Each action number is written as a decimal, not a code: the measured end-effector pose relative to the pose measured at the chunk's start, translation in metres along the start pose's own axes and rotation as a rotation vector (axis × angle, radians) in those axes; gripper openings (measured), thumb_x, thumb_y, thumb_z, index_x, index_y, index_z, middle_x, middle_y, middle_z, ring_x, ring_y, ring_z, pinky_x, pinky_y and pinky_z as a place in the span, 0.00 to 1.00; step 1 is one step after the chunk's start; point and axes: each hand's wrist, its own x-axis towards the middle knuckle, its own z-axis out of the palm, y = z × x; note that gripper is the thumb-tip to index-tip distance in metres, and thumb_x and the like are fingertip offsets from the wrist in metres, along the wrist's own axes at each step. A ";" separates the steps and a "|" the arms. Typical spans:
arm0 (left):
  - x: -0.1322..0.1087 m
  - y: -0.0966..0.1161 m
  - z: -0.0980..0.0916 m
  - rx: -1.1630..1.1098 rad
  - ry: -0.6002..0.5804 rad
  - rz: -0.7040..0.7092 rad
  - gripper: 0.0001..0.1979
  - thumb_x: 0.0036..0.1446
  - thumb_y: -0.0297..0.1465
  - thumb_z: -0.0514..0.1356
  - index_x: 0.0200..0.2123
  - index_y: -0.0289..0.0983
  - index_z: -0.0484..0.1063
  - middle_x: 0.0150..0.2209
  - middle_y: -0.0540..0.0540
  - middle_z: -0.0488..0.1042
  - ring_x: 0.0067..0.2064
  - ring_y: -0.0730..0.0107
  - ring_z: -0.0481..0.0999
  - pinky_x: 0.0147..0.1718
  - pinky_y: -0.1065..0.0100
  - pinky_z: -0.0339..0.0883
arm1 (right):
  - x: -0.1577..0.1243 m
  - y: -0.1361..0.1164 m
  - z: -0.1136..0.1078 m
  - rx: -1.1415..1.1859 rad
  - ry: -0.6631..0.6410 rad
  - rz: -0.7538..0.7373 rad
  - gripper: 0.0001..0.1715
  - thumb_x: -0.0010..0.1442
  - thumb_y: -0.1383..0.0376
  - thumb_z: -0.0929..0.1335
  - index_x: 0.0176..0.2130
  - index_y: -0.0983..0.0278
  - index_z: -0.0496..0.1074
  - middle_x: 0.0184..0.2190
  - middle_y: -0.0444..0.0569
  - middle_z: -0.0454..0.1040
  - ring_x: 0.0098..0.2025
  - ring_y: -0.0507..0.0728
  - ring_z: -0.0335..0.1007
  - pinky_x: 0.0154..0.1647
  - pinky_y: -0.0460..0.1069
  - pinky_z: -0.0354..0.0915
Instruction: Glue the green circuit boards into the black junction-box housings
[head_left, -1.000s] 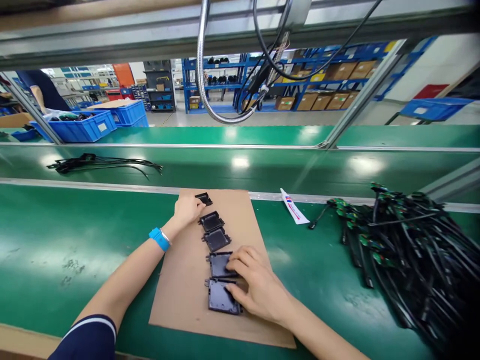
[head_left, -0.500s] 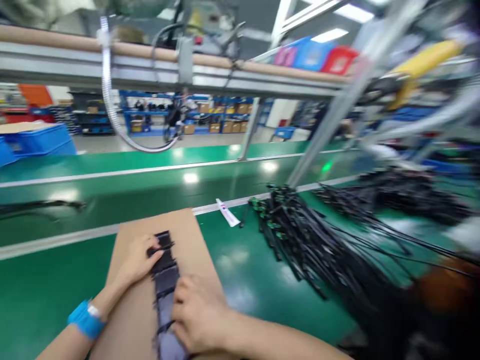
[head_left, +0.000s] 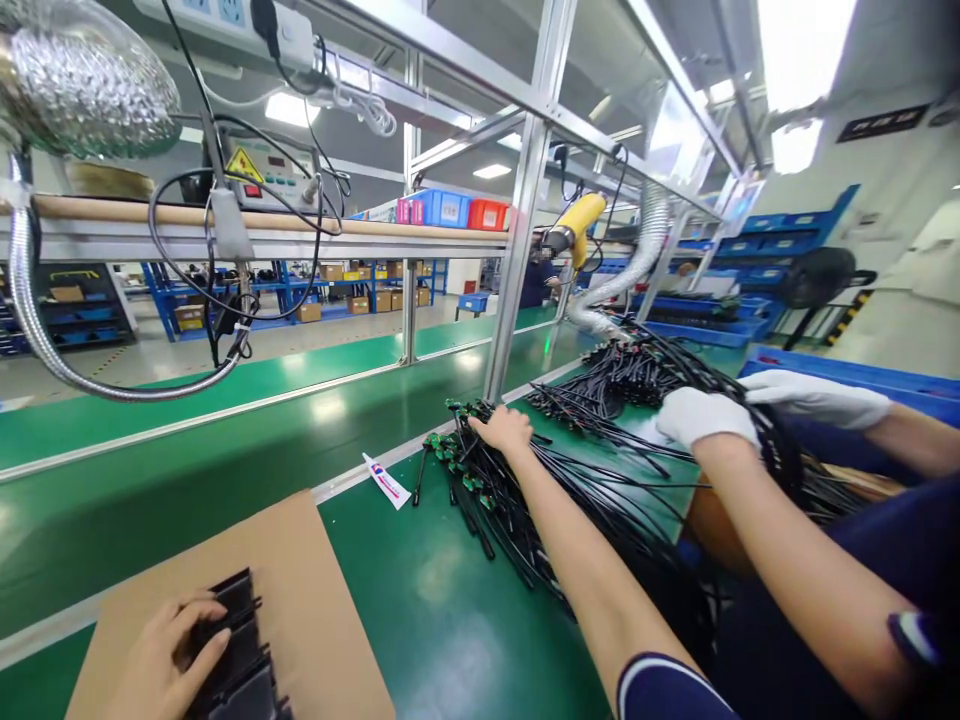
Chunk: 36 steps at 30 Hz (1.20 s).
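Note:
My left hand (head_left: 176, 645) curls round a black plastic part (head_left: 232, 640) in a row of such parts, thumb and fingers on either side. The row lies on a brown cardboard sheet (head_left: 315, 610) at the lower left. Farther right, my right hand (head_left: 506, 432) is over the upper end of a pile of black cables (head_left: 517, 500) with green circuit-board ends. Its thumb stands apart from the bent fingers, with no cable visibly lifted. Between the sheet and the pile lies a white tube (head_left: 386, 482) with red and blue print.
On the right, a person's white-gloved hands (head_left: 709, 420) hold a bundle of black cables (head_left: 780, 450). Another cable pile (head_left: 615, 375) lies behind. A metal post (head_left: 514, 270) rises beyond my right hand, and a metal flexible hose (head_left: 142, 390) hangs at the left.
My right hand has left the black parts and moved right to the cable pile. The view has turned right, showing the gloved hands clearly. My left hand stays at the black parts.

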 end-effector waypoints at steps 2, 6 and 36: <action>0.000 0.001 0.000 -0.014 0.005 -0.010 0.12 0.47 0.47 0.60 0.30 0.48 0.77 0.41 0.47 0.78 0.47 0.49 0.75 0.45 0.53 0.71 | 0.006 0.023 -0.003 -0.012 0.033 0.144 0.20 0.63 0.59 0.67 0.52 0.67 0.67 0.50 0.54 0.68 0.48 0.59 0.69 0.47 0.58 0.68; 0.000 -0.005 0.003 -0.045 0.038 -0.009 0.12 0.45 0.47 0.61 0.27 0.47 0.77 0.39 0.46 0.78 0.46 0.48 0.76 0.46 0.53 0.70 | -0.006 0.038 0.003 0.031 0.125 0.233 0.19 0.64 0.59 0.66 0.51 0.66 0.68 0.50 0.53 0.68 0.48 0.59 0.68 0.48 0.58 0.67; 0.096 0.320 -0.062 -1.154 -0.004 0.533 0.12 0.52 0.35 0.68 0.37 0.35 0.72 0.35 0.45 0.79 0.38 0.59 0.80 0.39 0.59 0.76 | -0.094 0.004 -0.060 0.715 -0.200 -0.179 0.24 0.63 0.50 0.62 0.50 0.63 0.70 0.47 0.52 0.73 0.50 0.59 0.68 0.48 0.54 0.67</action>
